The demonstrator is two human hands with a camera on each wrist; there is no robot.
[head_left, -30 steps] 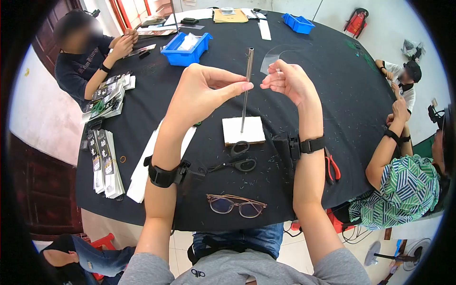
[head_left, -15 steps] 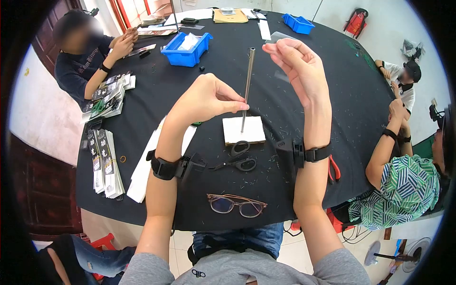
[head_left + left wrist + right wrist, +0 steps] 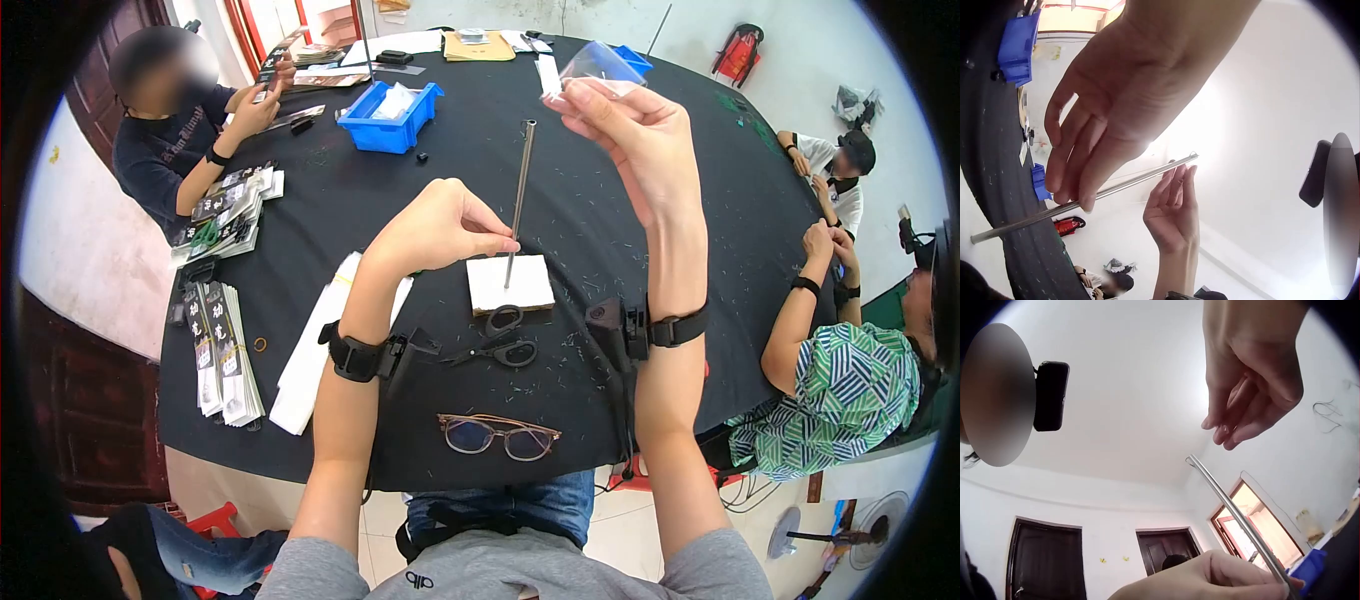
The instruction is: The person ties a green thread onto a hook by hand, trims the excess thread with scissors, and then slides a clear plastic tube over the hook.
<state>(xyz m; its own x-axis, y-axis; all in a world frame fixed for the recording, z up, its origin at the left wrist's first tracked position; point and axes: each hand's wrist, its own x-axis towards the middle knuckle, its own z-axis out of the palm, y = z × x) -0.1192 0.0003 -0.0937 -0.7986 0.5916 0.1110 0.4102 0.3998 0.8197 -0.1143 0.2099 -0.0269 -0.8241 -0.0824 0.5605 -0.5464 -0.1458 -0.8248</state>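
Observation:
A thin metal rod (image 3: pixel 523 185) stands upright, slightly tilted, on a white block (image 3: pixel 500 285). My left hand (image 3: pixel 435 230) pinches its lower part between thumb and fingers, a little above the block. Up and right of the rod's top, my right hand (image 3: pixel 645 130) holds a thin clear plastic sheet (image 3: pixel 600 65) between thumb and fingertips. In the right wrist view a fine wire-like loop (image 3: pixel 1190 462) shows at the rod's tip, with the right fingertips just above it. Black scissors (image 3: pixel 505 353) lie in front of the block.
Glasses (image 3: pixel 500 437) lie near the table's front edge. White strips (image 3: pixel 310 360) and bundled printed packs (image 3: pixel 225 350) lie at the left. A blue bin (image 3: pixel 390 130) stands further back. Other people sit at the left and right of the black-covered table.
My left hand has slid down the rod towards the block. My right hand has moved up and right, away from the rod, with the clear sheet. The head view has shifted slightly.

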